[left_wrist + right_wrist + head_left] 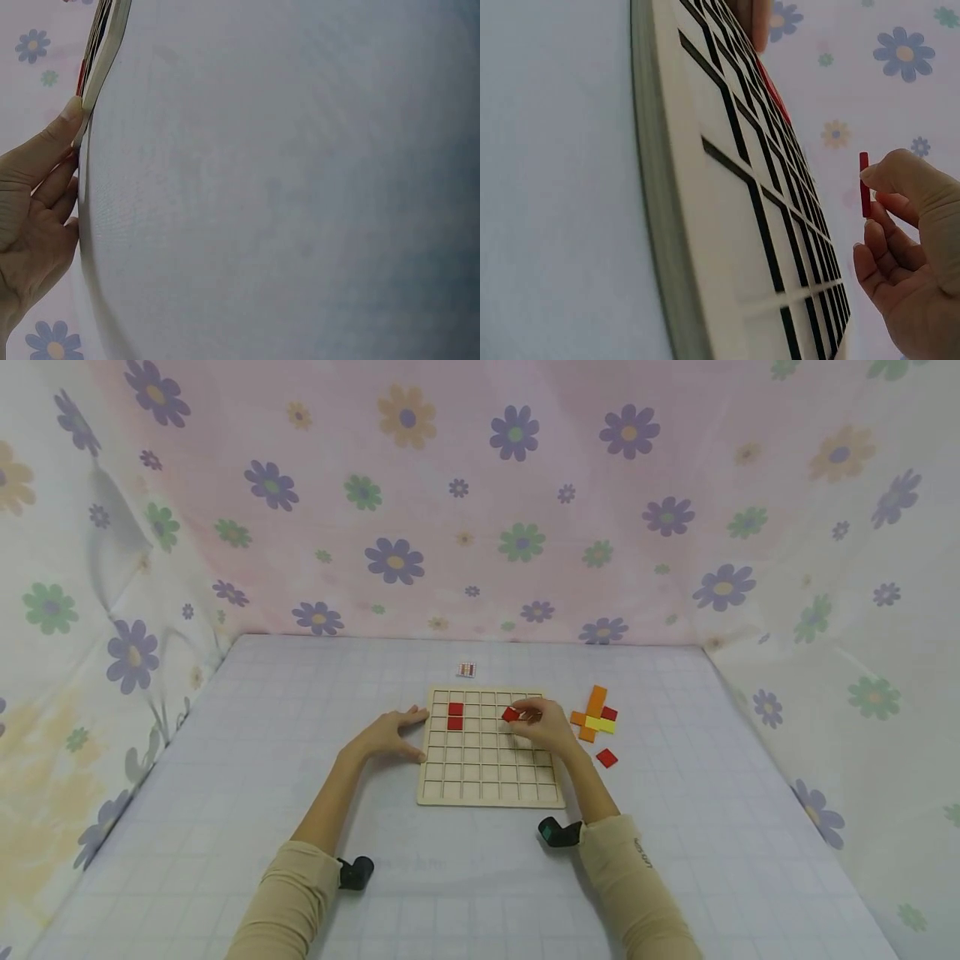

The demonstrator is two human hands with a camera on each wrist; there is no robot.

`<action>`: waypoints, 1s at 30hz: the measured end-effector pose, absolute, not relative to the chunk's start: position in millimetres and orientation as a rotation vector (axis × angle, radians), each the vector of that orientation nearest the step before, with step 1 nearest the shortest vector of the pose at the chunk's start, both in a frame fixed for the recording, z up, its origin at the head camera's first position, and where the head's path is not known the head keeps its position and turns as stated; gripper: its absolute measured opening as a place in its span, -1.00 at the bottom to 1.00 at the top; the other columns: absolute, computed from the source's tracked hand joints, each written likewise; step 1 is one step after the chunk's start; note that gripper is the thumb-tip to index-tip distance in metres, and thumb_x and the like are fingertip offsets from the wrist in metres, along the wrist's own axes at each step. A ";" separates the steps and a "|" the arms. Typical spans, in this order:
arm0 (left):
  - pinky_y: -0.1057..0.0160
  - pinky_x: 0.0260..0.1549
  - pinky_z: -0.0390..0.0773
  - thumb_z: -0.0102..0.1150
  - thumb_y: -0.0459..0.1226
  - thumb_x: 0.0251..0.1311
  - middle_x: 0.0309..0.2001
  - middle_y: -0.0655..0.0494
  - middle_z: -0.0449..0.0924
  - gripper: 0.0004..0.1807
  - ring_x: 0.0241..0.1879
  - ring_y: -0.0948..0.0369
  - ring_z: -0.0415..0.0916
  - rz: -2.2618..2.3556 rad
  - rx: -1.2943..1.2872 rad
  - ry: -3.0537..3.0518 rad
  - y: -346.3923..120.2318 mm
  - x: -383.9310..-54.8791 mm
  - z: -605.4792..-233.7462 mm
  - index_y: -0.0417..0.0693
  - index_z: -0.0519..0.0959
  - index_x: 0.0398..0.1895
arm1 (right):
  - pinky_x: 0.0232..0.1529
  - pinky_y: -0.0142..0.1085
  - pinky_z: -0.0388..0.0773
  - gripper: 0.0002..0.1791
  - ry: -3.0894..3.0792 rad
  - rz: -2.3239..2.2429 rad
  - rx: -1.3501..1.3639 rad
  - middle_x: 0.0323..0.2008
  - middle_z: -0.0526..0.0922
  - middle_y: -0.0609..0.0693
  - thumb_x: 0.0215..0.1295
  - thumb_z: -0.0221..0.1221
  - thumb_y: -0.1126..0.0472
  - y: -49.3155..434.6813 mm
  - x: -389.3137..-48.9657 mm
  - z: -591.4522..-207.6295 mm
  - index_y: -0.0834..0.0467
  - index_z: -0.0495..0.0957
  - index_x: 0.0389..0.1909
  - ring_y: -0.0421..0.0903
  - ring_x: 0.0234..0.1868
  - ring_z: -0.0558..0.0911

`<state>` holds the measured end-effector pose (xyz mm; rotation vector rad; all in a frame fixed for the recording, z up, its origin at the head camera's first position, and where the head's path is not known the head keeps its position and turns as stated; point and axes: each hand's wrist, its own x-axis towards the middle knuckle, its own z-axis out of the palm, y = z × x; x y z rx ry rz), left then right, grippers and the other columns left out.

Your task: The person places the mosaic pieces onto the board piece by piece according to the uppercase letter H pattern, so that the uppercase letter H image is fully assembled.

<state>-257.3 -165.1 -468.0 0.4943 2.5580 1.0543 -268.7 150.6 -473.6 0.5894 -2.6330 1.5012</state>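
Observation:
A wooden grid board (480, 795) lies on the table, with two red square tiles (455, 723) set one below the other in its upper left cells. My left hand (387, 734) touches the board's left edge, thumb and fingers spread apart along it; the left wrist view shows the thumb (52, 142) at that edge. Above the upper right part of the grid, my right hand (546, 727) pinches another red tile (865, 185) between thumb and fingertips. In the right wrist view this tile is seen edge-on, raised off the grid.
Right of the board lie several loose tiles: orange ones (596, 700), a yellow one (607, 726), a red one (610, 714) and a separate red one (607, 758). A small printed card (467, 669) sits behind the board. Flowered cloth (480, 510) walls the back and sides.

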 end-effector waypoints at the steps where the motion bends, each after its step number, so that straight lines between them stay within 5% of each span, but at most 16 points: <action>1: -0.14 0.36 -0.09 0.50 -0.18 -0.19 0.40 -0.18 0.07 -0.04 0.41 -0.13 -0.07 1.056 0.498 2.558 -165.1 -257.2 -468.1 -0.17 0.26 0.35 | -0.28 -0.36 0.56 -0.63 -2.632 1.507 0.605 -0.28 0.64 0.25 0.01 0.35 0.34 145.2 -265.9 -469.7 0.41 0.59 -0.13 0.00 -0.33 0.58; 11: -0.22 0.32 -0.09 0.53 0.00 -0.29 0.40 -0.17 0.07 0.02 0.41 -0.17 -0.08 1.078 0.546 2.552 -172.4 -268.1 -484.5 -0.05 0.29 0.35 | -0.22 -0.29 0.60 -0.65 -2.631 1.507 0.799 -0.16 0.64 0.24 0.01 0.28 0.42 107.6 -269.3 -481.9 0.39 0.58 -0.11 0.04 -0.25 0.59; 30: -0.15 0.36 -0.10 0.50 -0.18 -0.18 0.39 -0.19 0.06 -0.05 0.41 -0.15 -0.07 1.056 0.514 2.545 -166.6 -258.6 -468.8 -0.16 0.26 0.35 | -0.21 -0.35 0.50 -0.66 -2.810 1.274 0.992 -0.22 0.62 0.11 0.05 0.28 0.33 69.5 -268.3 -480.0 0.33 0.61 -0.11 -0.06 -0.24 0.51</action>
